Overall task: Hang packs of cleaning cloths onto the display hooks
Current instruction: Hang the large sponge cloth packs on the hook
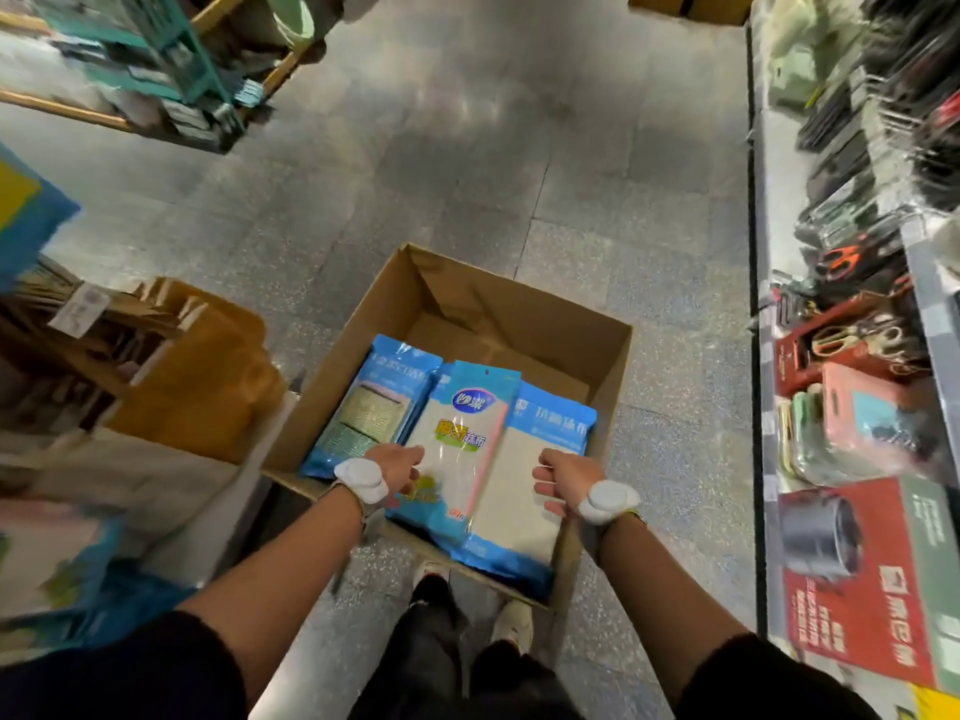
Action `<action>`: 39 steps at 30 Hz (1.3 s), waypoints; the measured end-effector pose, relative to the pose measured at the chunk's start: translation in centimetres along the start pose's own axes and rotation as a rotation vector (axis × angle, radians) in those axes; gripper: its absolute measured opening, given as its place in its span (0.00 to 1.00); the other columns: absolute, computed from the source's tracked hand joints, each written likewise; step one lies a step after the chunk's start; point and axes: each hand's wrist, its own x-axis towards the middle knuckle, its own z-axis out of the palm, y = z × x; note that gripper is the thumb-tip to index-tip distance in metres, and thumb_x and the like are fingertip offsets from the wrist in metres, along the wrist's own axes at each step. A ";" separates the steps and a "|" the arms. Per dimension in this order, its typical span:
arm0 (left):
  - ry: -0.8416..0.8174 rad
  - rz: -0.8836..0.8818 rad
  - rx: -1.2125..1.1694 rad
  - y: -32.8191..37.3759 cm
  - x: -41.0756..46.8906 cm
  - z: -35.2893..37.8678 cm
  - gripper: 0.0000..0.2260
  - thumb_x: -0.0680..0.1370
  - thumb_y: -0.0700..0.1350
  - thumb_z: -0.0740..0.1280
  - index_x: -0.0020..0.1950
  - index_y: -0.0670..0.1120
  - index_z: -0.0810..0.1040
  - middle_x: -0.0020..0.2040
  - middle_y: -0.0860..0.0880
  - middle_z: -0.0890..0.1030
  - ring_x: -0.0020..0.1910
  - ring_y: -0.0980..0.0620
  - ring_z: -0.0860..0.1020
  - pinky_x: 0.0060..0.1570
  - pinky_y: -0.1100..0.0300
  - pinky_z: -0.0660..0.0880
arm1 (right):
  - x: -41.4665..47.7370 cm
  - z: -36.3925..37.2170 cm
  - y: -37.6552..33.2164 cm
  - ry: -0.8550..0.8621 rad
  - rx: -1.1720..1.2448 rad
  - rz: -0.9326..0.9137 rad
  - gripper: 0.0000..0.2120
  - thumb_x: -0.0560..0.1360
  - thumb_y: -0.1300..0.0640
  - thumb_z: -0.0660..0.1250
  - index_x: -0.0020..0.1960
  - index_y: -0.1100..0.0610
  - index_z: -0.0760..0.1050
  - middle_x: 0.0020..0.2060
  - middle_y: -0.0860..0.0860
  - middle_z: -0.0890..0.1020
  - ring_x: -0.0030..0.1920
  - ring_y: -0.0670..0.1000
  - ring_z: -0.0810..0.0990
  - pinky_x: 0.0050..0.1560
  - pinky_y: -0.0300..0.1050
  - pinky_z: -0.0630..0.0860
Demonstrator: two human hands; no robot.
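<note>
Our left hand (400, 467) pinched the left edge of the top cloth pack (460, 444), fingers curled round it. Our right hand (561, 480) hung loosely curled just beside its right edge, holding nothing. That pack lay tilted over 2 others: the left pack (363, 402) against the cardboard box's (519, 314) left wall and the right pack (540, 459) toward its near right corner. We judged the slick film could slip from a 1-handed pinch or drag a neighbour up. Its hang hole (487, 373) might tear if forced onto a hook. We saw no cloth hooks.
</note>
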 end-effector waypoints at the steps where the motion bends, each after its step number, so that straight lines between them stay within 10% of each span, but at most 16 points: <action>1: -0.002 -0.016 0.047 0.3 1.2 -0.1 0.10 0.81 0.48 0.64 0.46 0.42 0.75 0.43 0.45 0.77 0.35 0.46 0.72 0.43 0.53 0.72 | 0.6 0.6 0.2 0.016 0.018 0.025 0.02 0.78 0.56 0.62 0.47 0.52 0.70 0.37 0.49 0.74 0.31 0.48 0.68 0.34 0.39 0.61; 10: 0.004 0.114 0.449 1.9 12.5 -0.7 0.15 0.81 0.47 0.67 0.37 0.43 0.75 0.39 0.40 0.76 0.38 0.45 0.75 0.46 0.54 0.73 | 10.5 8.6 -0.1 0.020 -0.221 -0.001 0.12 0.82 0.55 0.61 0.43 0.58 0.78 0.40 0.53 0.76 0.42 0.53 0.74 0.53 0.51 0.77; 13: -0.052 0.088 0.468 2.2 14.8 -0.2 0.21 0.82 0.49 0.67 0.68 0.36 0.75 0.66 0.35 0.77 0.63 0.38 0.77 0.57 0.55 0.71 | 12.2 10.8 0.4 0.091 -0.133 -0.035 0.12 0.80 0.55 0.65 0.59 0.62 0.78 0.49 0.54 0.80 0.42 0.52 0.77 0.35 0.40 0.72; 15: -0.059 0.062 0.478 2.5 17.0 0.3 0.30 0.81 0.52 0.68 0.76 0.36 0.65 0.72 0.37 0.72 0.68 0.38 0.74 0.56 0.57 0.69 | 14.1 12.5 0.8 0.107 -0.064 -0.018 0.14 0.78 0.56 0.66 0.63 0.60 0.77 0.52 0.54 0.81 0.48 0.54 0.79 0.40 0.40 0.73; 18: -0.039 0.057 0.456 2.0 19.1 1.2 0.28 0.78 0.53 0.70 0.67 0.34 0.72 0.61 0.38 0.77 0.58 0.40 0.78 0.50 0.55 0.71 | 16.1 14.2 1.0 0.092 0.006 0.008 0.21 0.73 0.52 0.70 0.62 0.61 0.78 0.55 0.56 0.84 0.52 0.57 0.82 0.53 0.51 0.80; 21: 0.004 0.053 0.456 1.9 20.8 2.0 0.26 0.76 0.55 0.72 0.55 0.30 0.77 0.46 0.39 0.74 0.44 0.46 0.74 0.39 0.56 0.68 | 17.6 14.3 0.8 0.006 -0.062 0.048 0.19 0.76 0.50 0.68 0.62 0.61 0.79 0.54 0.56 0.84 0.51 0.56 0.82 0.45 0.43 0.76; 26: 0.028 0.063 0.373 2.0 20.1 1.5 0.41 0.65 0.62 0.75 0.68 0.35 0.74 0.62 0.37 0.80 0.60 0.40 0.80 0.58 0.51 0.77 | 17.9 13.2 0.9 -0.005 -0.069 0.097 0.16 0.79 0.53 0.66 0.62 0.61 0.78 0.50 0.54 0.84 0.43 0.51 0.81 0.29 0.34 0.72; 29: -0.032 0.104 0.369 3.0 18.8 1.4 0.27 0.67 0.61 0.74 0.55 0.41 0.84 0.48 0.43 0.85 0.47 0.44 0.82 0.43 0.57 0.78 | 17.4 13.1 -0.1 -0.036 -0.075 0.128 0.12 0.79 0.52 0.65 0.59 0.57 0.77 0.40 0.50 0.80 0.37 0.49 0.77 0.27 0.32 0.72; 33: 0.055 0.182 0.178 4.5 16.9 2.0 0.06 0.74 0.48 0.74 0.42 0.47 0.83 0.41 0.46 0.83 0.42 0.45 0.82 0.38 0.59 0.75 | 16.3 12.5 -1.7 -0.086 -0.351 0.049 0.13 0.67 0.43 0.57 0.41 0.51 0.73 0.45 0.52 0.76 0.45 0.52 0.74 0.51 0.49 0.76; 39: -0.043 0.068 -0.076 7.3 15.8 0.3 0.11 0.67 0.45 0.76 0.48 0.44 0.83 0.44 0.44 0.85 0.41 0.46 0.82 0.42 0.55 0.81 | 14.5 8.1 -2.0 0.306 -0.114 -0.074 0.12 0.78 0.58 0.59 0.37 0.58 0.71 0.32 0.51 0.72 0.37 0.52 0.69 0.33 0.44 0.63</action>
